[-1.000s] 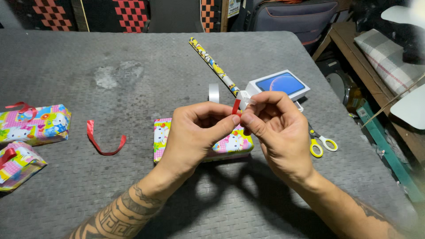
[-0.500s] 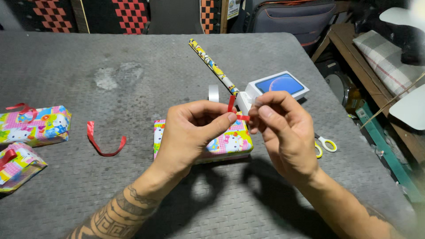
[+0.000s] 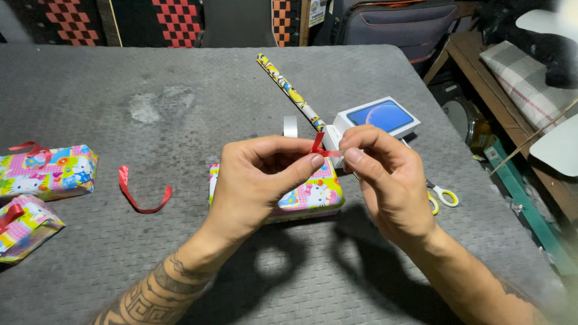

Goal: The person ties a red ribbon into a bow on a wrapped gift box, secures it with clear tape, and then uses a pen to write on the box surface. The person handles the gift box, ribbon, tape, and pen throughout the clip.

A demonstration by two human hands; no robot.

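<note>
Your grey tabletop [image 3: 180, 72] carries three wrapped gifts [image 3: 301, 195]. A red ribbon [image 3: 141, 195], scissors [image 3: 442, 195], tape roll [image 3: 291, 126] and paper roll [image 3: 289, 90] lie there too.

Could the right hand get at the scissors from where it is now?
Probably yes. The scissors lie on the table just right of the right hand, partly hidden behind it, nothing between. But that hand and the left hand both pinch the red ribbon piece, so it isn't free.
</note>
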